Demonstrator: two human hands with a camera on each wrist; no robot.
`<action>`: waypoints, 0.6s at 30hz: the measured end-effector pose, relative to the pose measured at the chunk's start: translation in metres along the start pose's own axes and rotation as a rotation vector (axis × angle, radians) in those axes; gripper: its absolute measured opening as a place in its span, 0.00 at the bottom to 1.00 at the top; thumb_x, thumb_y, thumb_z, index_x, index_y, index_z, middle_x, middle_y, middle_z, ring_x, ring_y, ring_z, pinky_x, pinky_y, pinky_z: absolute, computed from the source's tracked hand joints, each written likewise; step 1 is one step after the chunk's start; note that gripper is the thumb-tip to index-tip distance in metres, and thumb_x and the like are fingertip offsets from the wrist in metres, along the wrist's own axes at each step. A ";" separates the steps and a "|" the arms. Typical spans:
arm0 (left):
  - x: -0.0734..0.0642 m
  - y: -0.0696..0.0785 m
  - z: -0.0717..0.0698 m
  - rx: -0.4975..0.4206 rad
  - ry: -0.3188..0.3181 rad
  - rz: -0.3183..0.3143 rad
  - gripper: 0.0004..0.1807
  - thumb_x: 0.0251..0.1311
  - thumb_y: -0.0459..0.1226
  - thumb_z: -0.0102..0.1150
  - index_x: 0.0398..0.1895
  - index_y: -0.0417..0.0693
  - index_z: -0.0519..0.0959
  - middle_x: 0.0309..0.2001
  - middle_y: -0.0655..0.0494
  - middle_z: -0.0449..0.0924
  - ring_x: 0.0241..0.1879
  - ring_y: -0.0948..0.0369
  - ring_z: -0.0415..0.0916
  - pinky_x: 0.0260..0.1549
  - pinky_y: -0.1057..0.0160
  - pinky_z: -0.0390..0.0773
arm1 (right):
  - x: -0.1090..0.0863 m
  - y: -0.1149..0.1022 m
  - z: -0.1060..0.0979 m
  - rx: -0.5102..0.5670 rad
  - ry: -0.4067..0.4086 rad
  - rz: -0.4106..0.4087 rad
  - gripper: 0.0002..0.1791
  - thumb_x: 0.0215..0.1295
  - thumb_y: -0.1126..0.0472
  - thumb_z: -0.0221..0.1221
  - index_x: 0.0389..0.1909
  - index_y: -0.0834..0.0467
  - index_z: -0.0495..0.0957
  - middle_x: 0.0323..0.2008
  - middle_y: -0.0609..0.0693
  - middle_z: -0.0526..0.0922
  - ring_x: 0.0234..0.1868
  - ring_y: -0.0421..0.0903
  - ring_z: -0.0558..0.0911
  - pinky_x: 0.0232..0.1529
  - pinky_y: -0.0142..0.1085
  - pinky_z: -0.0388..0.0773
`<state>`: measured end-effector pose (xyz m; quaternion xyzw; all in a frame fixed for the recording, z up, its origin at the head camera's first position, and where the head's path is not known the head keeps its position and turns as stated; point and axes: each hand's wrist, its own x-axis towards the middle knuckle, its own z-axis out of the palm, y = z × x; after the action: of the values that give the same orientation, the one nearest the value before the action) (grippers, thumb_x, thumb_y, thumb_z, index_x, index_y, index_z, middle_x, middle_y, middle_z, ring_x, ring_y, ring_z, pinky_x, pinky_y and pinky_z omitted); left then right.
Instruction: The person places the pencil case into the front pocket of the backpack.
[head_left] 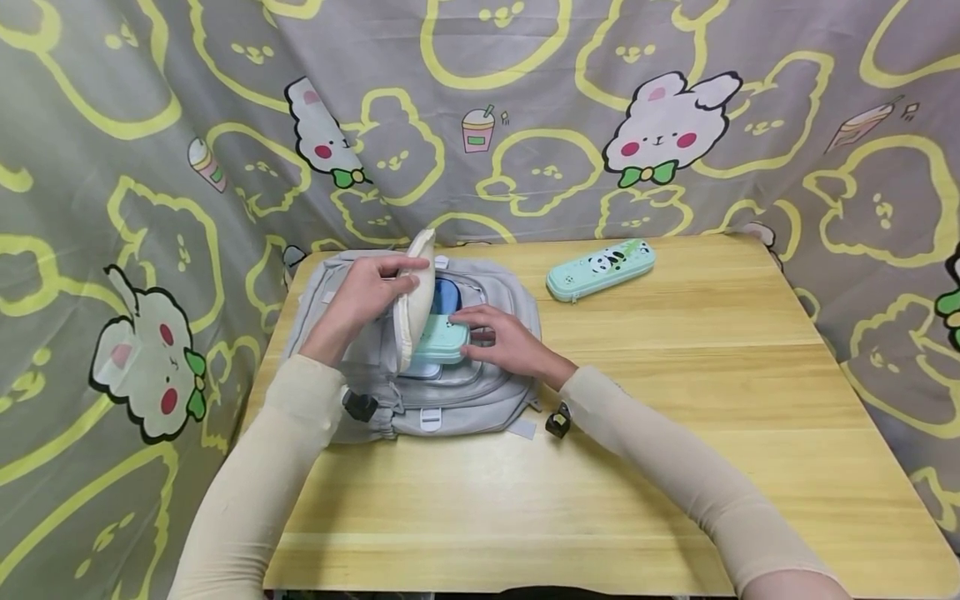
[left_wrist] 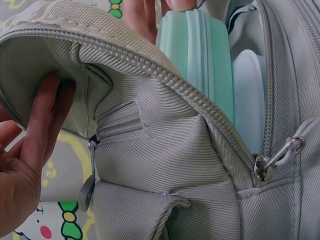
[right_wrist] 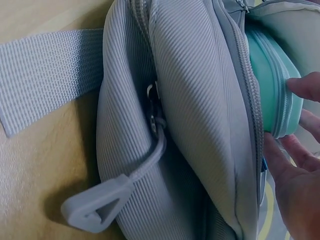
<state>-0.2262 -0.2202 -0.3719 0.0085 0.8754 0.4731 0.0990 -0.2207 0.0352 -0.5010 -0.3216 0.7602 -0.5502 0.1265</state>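
Note:
A grey backpack lies on the table with its front pocket unzipped. My left hand holds the pale pocket flap raised, its fingers against the inside of the flap. At the pocket's mouth, my right hand grips one end of a mint-green pencil case, thumb on one side and fingers on the other. In the left wrist view the pencil case stands partly inside the pocket, beside a light blue rounded object. A dark blue item shows behind it.
Another mint pencil case with a panda print lies at the back of the wooden table. A strap and a zipper pull stick out from the backpack. A patterned curtain hangs behind the table.

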 end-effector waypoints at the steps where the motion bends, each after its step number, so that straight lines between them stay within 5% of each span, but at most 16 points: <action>1: 0.000 0.000 0.000 0.001 0.000 -0.001 0.20 0.78 0.37 0.62 0.69 0.53 0.85 0.78 0.50 0.75 0.77 0.50 0.70 0.73 0.43 0.73 | 0.000 0.000 0.000 -0.002 0.000 -0.001 0.30 0.73 0.64 0.70 0.74 0.61 0.78 0.73 0.58 0.75 0.71 0.58 0.80 0.69 0.45 0.81; 18: 0.001 -0.001 0.001 -0.002 0.009 0.009 0.19 0.78 0.37 0.62 0.68 0.53 0.86 0.77 0.50 0.76 0.76 0.51 0.72 0.72 0.44 0.74 | 0.003 -0.002 0.009 0.025 0.039 -0.015 0.30 0.71 0.64 0.72 0.72 0.60 0.79 0.71 0.58 0.79 0.68 0.58 0.82 0.67 0.38 0.81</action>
<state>-0.2269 -0.2196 -0.3735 0.0100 0.8752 0.4746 0.0931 -0.2172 0.0265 -0.5016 -0.3150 0.7532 -0.5666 0.1115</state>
